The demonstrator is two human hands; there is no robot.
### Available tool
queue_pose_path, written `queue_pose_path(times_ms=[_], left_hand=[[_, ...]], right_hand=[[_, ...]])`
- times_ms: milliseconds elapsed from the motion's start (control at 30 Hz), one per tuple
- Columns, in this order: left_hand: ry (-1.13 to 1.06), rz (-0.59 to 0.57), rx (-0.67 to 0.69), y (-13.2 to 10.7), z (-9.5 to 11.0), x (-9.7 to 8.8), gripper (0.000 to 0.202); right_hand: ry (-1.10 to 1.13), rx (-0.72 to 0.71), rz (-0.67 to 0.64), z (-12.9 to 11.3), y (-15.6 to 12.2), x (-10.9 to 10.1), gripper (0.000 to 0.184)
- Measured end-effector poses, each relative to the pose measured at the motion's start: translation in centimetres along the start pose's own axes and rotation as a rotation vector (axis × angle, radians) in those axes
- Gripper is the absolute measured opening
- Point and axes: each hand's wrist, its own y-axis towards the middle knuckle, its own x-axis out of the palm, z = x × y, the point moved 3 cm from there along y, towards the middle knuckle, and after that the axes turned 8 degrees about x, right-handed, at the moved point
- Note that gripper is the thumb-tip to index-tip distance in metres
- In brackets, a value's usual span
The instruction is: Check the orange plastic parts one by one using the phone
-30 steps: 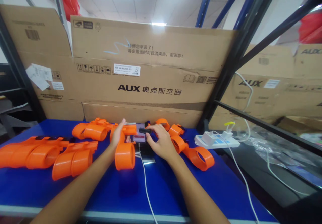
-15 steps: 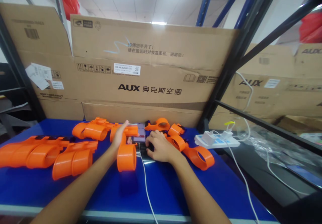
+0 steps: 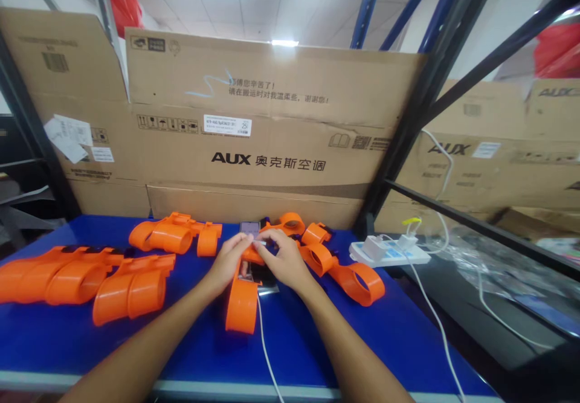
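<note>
Within the last second the orange piece (image 3: 241, 299) had been drawn away from the phone (image 3: 249, 228) and turned, so that its ring end faced the near edge of the counter (image 3: 299, 354). The left hand (image 3: 230, 262) and right hand (image 3: 281, 262) had been brought together over its far end, both curled, fingertips pinched on it. Any small part between them could not be made out. The work was judged to have shifted to that end. The piece was seen as glossy plastic, laid flat beside a white cable (image 3: 265, 342).

The only view comes from the head, looking forward and slightly down on the blue counter (image 3: 317, 342), close, with cardboard boxes (image 3: 272, 125) behind.
</note>
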Motion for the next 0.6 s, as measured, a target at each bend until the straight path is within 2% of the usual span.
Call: queue_pose_path(times_ms=[400, 600], left_hand=[[0.069, 0.060, 0.010, 0.5, 0.7, -0.3, 0.045], [0.012, 0.143, 0.022, 1.2, 1.7, -1.9, 0.042]], right_hand=[[0.063, 0.050, -0.033, -0.1, 0.6, -1.1, 0.017], [0.092, 0.090, -0.041, 1.0, 0.9, -2.0, 0.021]])
